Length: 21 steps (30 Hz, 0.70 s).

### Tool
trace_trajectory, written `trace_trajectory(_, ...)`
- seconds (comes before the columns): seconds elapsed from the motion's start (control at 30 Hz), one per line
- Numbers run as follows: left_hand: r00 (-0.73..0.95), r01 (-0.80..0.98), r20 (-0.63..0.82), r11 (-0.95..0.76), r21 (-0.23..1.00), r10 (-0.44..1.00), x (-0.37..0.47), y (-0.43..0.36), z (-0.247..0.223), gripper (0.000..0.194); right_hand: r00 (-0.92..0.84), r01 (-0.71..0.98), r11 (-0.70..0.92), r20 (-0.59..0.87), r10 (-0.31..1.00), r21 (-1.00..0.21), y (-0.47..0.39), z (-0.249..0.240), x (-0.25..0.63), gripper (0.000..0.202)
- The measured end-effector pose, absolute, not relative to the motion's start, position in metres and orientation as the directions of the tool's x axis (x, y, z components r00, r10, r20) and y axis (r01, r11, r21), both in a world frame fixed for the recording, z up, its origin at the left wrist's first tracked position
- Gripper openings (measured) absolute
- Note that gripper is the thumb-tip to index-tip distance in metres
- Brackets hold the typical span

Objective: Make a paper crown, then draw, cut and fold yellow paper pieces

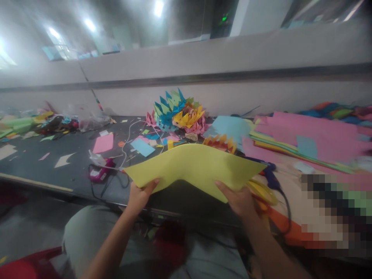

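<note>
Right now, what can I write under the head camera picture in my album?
Left hand and right hand hold a curved yellow sheet in front of colourful spiky shapes.

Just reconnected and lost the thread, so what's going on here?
A person holds a yellow sheet by its near edge, left grip toward one end and right grip toward the other, its middle bowed upward. Behind it on the dark table sits a heap of spiky coloured pieces. Stacked coloured sheets lie to the right, and a blue glue gun lies by the yellow sheet's right end.
</note>
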<state>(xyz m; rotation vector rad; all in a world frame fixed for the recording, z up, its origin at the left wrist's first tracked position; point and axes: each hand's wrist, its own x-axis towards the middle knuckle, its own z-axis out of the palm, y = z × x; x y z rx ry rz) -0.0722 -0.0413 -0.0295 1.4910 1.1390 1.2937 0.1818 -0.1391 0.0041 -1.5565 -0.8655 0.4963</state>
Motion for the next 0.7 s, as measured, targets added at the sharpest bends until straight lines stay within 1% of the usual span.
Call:
trace_trajectory(0.23, 0.054, 0.101, 0.220, -0.225, 0.969, 0.974, -0.070, -0.042, -0.028, 0.035, 0.625, 0.280, 0.025, 0.202, 0.754, -0.960, -0.140, 0.000, 0.180, 0.024)
trace_trajectory(0.5, 0.049, 0.117, 0.200, -0.205, 0.972, 0.979, -0.067, -0.045, -0.023, 0.033, 0.597, 0.388, 0.083, 0.320, 0.736, -0.918, -0.142, -0.005, 0.178, 0.022)
trace_trajectory(0.6, 0.056, 0.114, 0.199, -0.204, 0.972, 0.978, -0.066, -0.046, -0.022, 0.032, 0.609, 0.389, 0.060, 0.305, 0.732, -0.919, -0.142, -0.006, 0.177, 0.023)
trace_trajectory(0.7, 0.062, 0.111, 0.197, -0.203, 0.973, 0.978, -0.065, -0.048, -0.021, 0.030, 0.629, 0.353, 0.019, 0.252, 0.735, -0.936, -0.143, -0.009, 0.176, 0.026)
